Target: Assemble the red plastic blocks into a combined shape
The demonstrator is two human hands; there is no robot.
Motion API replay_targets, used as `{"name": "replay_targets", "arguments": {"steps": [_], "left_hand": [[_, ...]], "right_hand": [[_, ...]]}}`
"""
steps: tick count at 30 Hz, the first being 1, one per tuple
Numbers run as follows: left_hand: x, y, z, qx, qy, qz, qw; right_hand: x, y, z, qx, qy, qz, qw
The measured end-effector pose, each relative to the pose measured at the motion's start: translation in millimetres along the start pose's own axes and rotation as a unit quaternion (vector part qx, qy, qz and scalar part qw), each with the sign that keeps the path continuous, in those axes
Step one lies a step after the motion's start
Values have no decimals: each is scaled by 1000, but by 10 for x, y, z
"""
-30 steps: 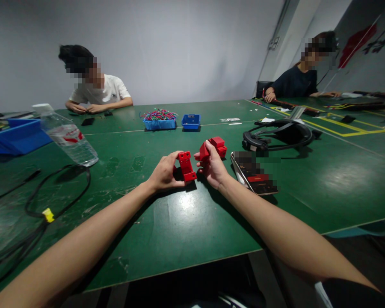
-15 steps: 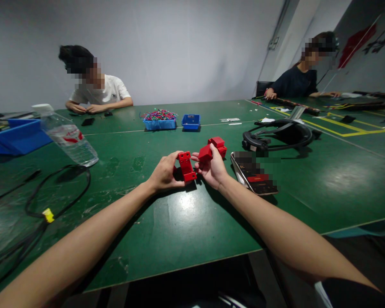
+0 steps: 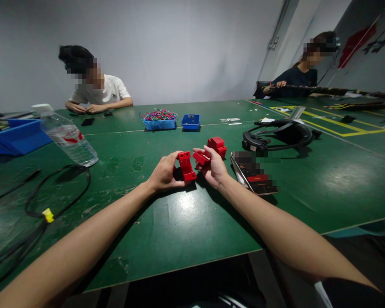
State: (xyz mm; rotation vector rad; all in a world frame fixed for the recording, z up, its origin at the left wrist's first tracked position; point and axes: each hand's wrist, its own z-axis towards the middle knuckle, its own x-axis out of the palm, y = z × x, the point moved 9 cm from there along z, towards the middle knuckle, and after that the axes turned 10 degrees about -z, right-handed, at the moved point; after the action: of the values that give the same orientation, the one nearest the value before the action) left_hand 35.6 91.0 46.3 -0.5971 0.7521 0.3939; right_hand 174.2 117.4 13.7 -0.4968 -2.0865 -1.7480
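My left hand [image 3: 165,173] grips a red block with holes [image 3: 187,167], its recessed side facing right, fingers on the top and thumb below. Just to the right, my right hand [image 3: 215,168] is closed on a smaller red piece [image 3: 201,158], held between thumb and fingers. A small gap separates the two pieces. Behind my right hand, several red blocks [image 3: 217,144] sit close together on the green table [image 3: 167,239]; my fingers partly cover them.
A phone [image 3: 254,173] and a black headset [image 3: 277,134] lie to the right. Small blue bins [image 3: 191,122] stand farther back. On the left are a water bottle [image 3: 69,137], black cable [image 3: 56,214] and larger blue bin [image 3: 22,137]. Two people [image 3: 101,92] sit across.
The red piece in my right hand has turned and lies lower in my fingers. My left hand stays put. At far right, a person has lifted a long dark bundle off the table.
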Motion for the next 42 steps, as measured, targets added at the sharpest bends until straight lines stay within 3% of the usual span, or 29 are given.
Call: {"name": "replay_targets", "arguments": {"steps": [9, 18, 42], "left_hand": [[4, 6, 3, 3, 2, -2, 1000], [17, 62, 1, -25, 2, 16, 1000], [17, 71, 19, -52, 9, 11, 999]], "right_hand": [[-8, -19, -4, 16, -11, 28, 999], [15, 2, -28, -20, -2, 16, 1000], [87, -12, -76, -34, 27, -108, 993]]}}
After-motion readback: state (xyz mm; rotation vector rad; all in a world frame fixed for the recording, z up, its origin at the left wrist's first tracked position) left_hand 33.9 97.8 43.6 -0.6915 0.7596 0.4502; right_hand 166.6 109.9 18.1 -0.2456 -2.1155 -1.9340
